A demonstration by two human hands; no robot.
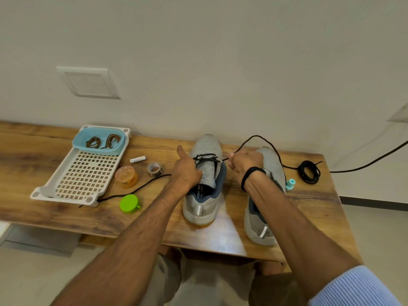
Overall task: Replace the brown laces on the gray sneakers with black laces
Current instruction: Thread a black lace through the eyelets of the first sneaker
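Observation:
Two gray sneakers stand on the wooden table, the left sneaker [206, 195] partly threaded with a black lace [262, 140] near its toe. My left hand [186, 167] grips the left side of that sneaker, thumb raised. My right hand [245, 161] pinches the black lace, which loops up and over the right sneaker [271, 164]. The lace's other end [132, 192] trails left across the table. A second black lace [309, 172] lies coiled at the right. Two coiled brown laces [102, 141] sit in a blue bowl [97, 149].
The bowl rests on a white perforated tray [81, 175] at the left. An orange jar [126, 176], a green cap [129, 203], a tape roll [154, 169], a white battery [138, 159] and a teal item [290, 184] lie on the table. A black cable [371, 160] hangs right.

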